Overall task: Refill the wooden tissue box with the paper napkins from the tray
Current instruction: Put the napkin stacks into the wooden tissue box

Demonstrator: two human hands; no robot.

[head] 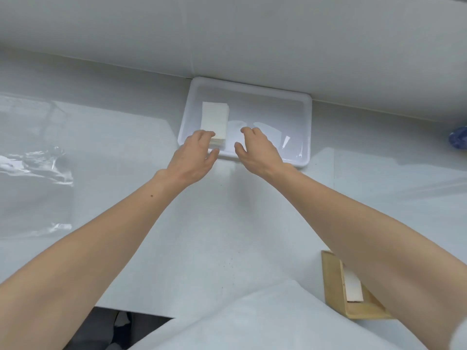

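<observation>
A white plastic tray [307,127] sits at the back of the table against the wall. A stack of white paper napkins [214,120] lies in its left part. My left hand [194,155] reaches over the tray's front rim, fingers touching the near end of the stack, thumb spread apart below it. My right hand [255,150] hovers just right of the stack with relaxed, spread fingers, holding nothing. The wooden tissue box [336,286] stands at the front right, partly hidden by my right forearm, with some white paper inside.
Crumpled clear plastic film [38,165] lies on the table at the left. A blue object [458,137] peeks in at the right edge. A grey wall runs behind the tray. White cloth covers the near edge of the table.
</observation>
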